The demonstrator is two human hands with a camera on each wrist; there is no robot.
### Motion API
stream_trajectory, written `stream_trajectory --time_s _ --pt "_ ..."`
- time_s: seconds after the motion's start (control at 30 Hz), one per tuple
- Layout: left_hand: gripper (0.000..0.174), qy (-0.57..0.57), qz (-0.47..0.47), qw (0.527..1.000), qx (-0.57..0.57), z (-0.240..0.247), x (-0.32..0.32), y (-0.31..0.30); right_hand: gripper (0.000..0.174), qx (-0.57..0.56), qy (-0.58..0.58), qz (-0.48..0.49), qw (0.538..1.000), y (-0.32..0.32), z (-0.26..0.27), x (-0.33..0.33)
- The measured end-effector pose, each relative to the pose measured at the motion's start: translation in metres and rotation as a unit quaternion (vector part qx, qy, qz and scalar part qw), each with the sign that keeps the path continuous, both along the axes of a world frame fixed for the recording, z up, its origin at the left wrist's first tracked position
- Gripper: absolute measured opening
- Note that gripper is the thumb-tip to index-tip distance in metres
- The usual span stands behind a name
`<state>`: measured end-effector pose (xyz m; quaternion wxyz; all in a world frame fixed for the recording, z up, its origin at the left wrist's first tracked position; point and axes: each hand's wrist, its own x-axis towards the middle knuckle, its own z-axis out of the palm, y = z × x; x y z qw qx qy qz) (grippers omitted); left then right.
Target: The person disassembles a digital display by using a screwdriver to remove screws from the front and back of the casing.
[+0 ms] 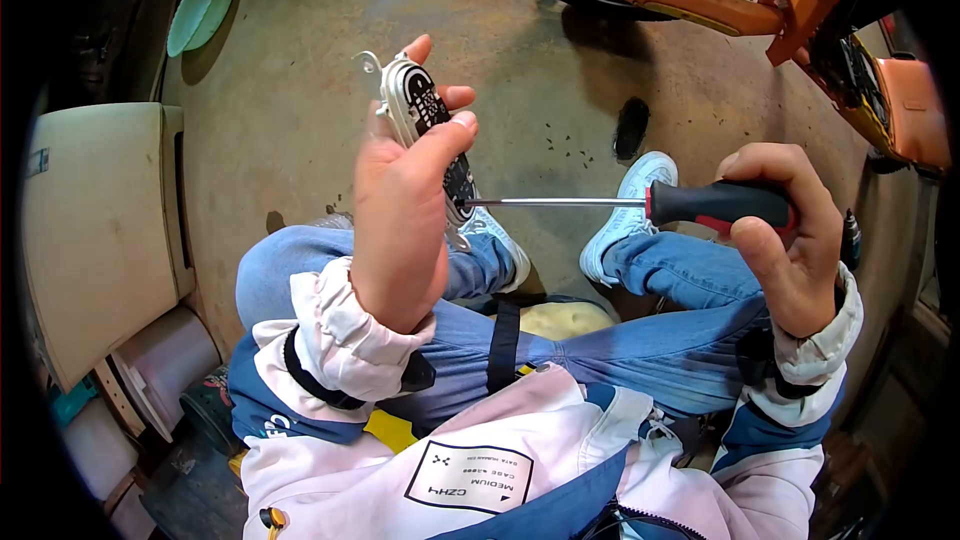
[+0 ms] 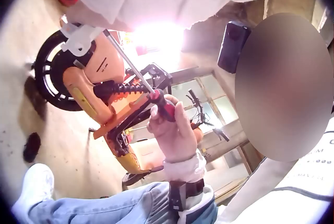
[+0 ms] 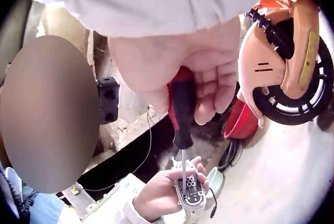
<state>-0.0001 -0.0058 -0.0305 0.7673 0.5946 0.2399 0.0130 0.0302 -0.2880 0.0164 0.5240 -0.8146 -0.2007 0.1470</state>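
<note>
My left hand (image 1: 395, 210) grips a small oval digital display panel (image 1: 428, 110) in a white housing with mounting lugs, the thumb lying across its black face. White digit segments show on the display panel (image 3: 194, 186) in the right wrist view. My right hand (image 1: 808, 240) holds a screwdriver (image 1: 700, 204) by its black and red handle, fingers and thumb around the end. The long metal shaft runs level to the left, its tip at the panel's lower end. In the left wrist view the panel's white housing (image 2: 82, 40) shows beside the shaft.
An orange motorbike or scooter (image 1: 700, 0) stands ahead on the right. A pale green basin (image 1: 202, 8) lies on the floor at the far left. Beside my left knee is a beige cabinet (image 1: 100, 230). A black oval object (image 1: 631, 128) lies beyond my white shoes (image 1: 625, 215).
</note>
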Motion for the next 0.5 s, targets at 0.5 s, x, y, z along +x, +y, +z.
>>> stream_trajectory --time_s 0.5 --pt "0.061 -0.004 -0.003 1.0 0.02 0.0021 0.0003 -0.0007 0.045 0.052 0.064 -0.027 0.996 -0.0011 -0.007 0.0005"
